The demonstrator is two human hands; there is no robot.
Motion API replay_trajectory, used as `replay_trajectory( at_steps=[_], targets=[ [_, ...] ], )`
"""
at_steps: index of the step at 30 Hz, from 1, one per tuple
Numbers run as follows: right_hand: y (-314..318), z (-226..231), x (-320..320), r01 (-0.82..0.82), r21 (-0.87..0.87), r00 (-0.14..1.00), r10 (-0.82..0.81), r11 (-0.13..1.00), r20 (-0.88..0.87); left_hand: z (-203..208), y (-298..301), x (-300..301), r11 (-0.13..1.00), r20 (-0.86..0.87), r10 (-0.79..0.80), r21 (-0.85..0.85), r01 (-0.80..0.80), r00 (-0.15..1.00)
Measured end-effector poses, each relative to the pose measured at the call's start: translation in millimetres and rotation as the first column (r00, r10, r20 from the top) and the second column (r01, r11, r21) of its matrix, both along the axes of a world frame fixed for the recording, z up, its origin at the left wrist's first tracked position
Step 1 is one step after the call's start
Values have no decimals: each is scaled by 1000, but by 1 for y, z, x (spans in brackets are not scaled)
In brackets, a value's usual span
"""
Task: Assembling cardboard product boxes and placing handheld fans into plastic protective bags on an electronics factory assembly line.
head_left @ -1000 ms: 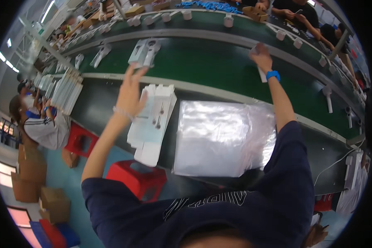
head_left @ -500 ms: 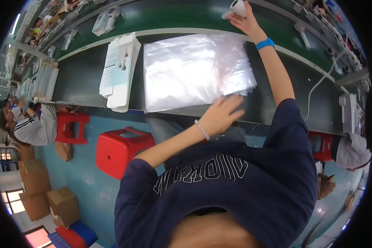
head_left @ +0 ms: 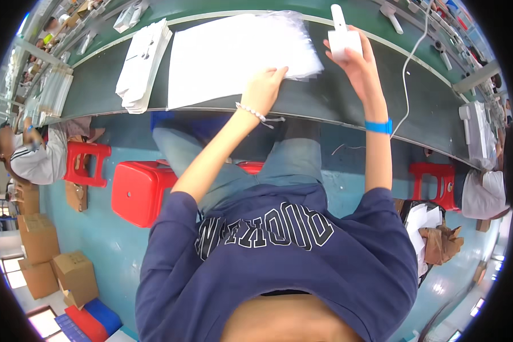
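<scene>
In my right hand (head_left: 360, 62) is a white handheld appliance (head_left: 344, 44) with a wide rounded head and a slim handle pointing away from me. My fingers wrap round its head, above the dark worktable. My left hand (head_left: 263, 90) is at the near edge of a stack of clear plastic bags (head_left: 222, 57), with thumb and fingers pinched on the edge of a bag. Glare whitens most of the stack. Left of the bags lies a pile of flat white printed cartons (head_left: 142, 65).
Beyond the worktable (head_left: 325, 100) runs a green conveyor belt (head_left: 205, 7) carrying more white appliances (head_left: 391, 18). A white cable (head_left: 406, 74) crosses the table on the right. Red stools (head_left: 134, 194) stand below. A seated person (head_left: 40, 151) is at far left, another person (head_left: 484, 194) at right.
My right hand has drawn the white appliance from over the belt back toward me, above the table. My left hand has come onto the bags' near edge. The whole view has shifted.
</scene>
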State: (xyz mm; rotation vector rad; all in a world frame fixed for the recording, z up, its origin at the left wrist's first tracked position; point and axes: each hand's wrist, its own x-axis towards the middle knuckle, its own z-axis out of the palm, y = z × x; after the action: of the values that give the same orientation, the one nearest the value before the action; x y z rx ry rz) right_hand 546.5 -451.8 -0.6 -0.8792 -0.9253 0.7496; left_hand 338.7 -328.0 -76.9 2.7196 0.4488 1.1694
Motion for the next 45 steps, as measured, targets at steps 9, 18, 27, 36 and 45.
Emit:
replay_trajectory(
  at_steps=[9,18,27,36,45],
  targets=[
    [-98,-18,-38,319,-95,946,-310,943,93,13,1,1,995,41,80,-68,-77,996],
    [-89,-71,-39,275,7,905,-256,962,-340,20,-16,8,936,170,232,-305,-173,958],
    [-94,-63,-37,233,72,707,-118,970,-698,14,-19,9,936,178,216,-318,-151,960],
    [-94,-66,-46,71,249,779,102,966,-619,31,-14,5,838,225,82,-542,55,971],
    [-56,-38,-58,401,-114,888,-416,909,-196,41,-25,20,808,292,130,-586,70,948]
  ],
)
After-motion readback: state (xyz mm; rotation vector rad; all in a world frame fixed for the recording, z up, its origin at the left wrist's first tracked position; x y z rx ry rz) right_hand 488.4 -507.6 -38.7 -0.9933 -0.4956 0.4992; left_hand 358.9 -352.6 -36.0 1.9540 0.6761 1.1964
